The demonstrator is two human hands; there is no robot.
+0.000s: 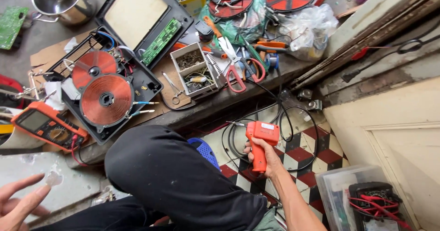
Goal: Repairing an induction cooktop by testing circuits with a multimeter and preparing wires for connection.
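The left hand (18, 201) hangs at the near left corner of the view, its grip open, fingers spread and touching nothing. The right hand (266, 160) has its grip closed around the handle of an orange soldering gun (260, 141), held over the checkered floor (311, 160) just beyond the raised knee (174, 176). Farther off, near the counter's front edge, an orange multimeter (48, 126) lies beside an opened induction cooker (105, 86) with copper coils; red-handled scissors (236, 66) lie past it
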